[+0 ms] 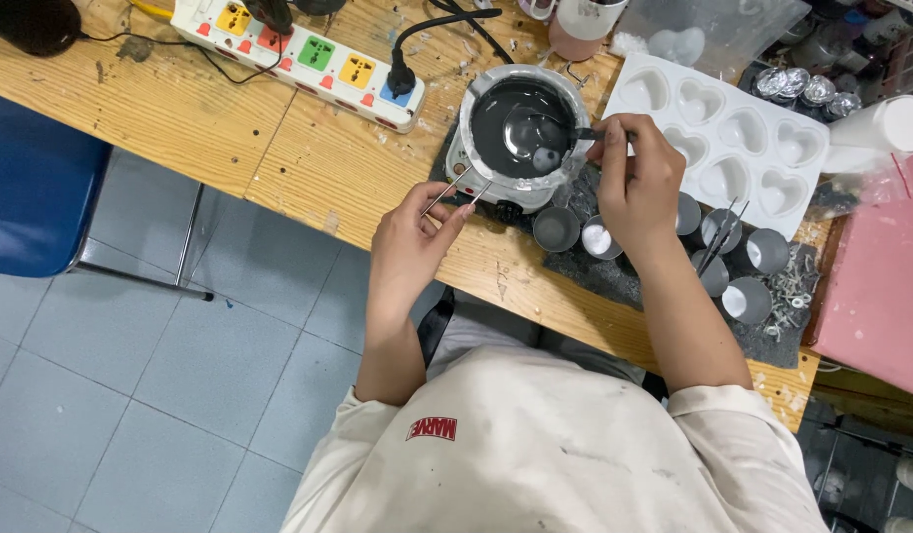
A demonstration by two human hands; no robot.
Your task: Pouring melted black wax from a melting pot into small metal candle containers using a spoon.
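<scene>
left hand [417, 232]: fingers pinch 1 wick [456, 194] | right hand [639, 178]: fingers grip 1 spoon [540, 133] (in pot [520, 128]) | 6 cups [556, 228]

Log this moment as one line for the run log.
left hand: holds thin metal tweezers | right hand: holds spoon in melting pot

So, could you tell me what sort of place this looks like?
Probably a small craft workshop, perhaps for candle making. A melting pot of grey liquid sits on a worn wooden bench, beside a white heart-shaped mould tray and small metal cups. The right hand holds a spoon in the pot.
</scene>
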